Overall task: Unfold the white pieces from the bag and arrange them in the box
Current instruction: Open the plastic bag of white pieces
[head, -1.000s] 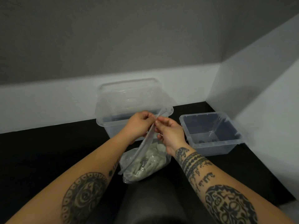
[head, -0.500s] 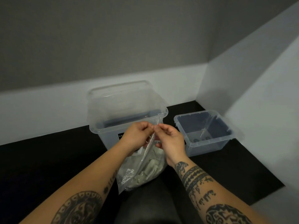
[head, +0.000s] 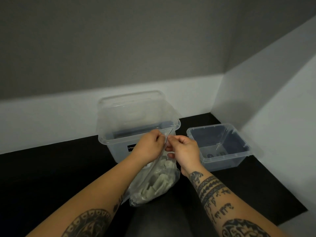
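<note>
Fingers (head: 158,136) of left hand (head: 149,147) and right hand (head: 185,149) curl tight, pinching the clear, crinkly bag (head: 168,183) at its top, closer together than a second ago. Folded white pieces (head: 158,184) bunch inside, hanging before the translucent box (head: 116,148).

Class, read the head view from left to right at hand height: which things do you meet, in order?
left hand → clear bag, pinched by both hands → right hand → small clear box. The large clear box behind the hands overlaps them, so it is left out.
</note>
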A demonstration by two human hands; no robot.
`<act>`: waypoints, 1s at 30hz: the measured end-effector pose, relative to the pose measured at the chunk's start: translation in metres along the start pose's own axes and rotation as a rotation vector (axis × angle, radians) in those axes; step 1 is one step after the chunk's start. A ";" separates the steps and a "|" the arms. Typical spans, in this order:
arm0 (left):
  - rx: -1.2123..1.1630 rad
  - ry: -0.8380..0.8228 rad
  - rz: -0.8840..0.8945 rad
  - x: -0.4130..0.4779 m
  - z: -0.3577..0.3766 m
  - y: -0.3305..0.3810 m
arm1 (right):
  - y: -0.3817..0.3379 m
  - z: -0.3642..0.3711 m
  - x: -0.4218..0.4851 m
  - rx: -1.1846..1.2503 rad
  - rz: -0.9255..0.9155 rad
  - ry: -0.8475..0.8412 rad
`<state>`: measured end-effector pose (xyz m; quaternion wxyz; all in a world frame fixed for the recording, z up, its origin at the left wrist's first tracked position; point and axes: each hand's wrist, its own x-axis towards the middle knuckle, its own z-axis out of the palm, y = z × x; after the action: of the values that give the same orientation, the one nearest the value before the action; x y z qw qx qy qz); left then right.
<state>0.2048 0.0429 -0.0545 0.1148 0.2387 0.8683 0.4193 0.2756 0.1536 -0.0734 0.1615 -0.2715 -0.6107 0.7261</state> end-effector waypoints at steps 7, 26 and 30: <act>-0.036 0.118 0.024 -0.002 0.005 0.003 | -0.008 -0.005 0.002 -0.015 0.077 -0.087; -0.350 -0.082 -0.286 0.008 0.019 0.012 | -0.005 -0.017 0.000 -0.199 0.130 -0.206; -0.555 -0.054 -0.321 0.005 0.016 0.009 | 0.001 -0.017 0.003 -0.152 0.097 -0.172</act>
<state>0.2102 0.0612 -0.0572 0.2631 0.0694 0.7439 0.6104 0.2835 0.1684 -0.0766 0.0518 -0.2490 -0.6619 0.7051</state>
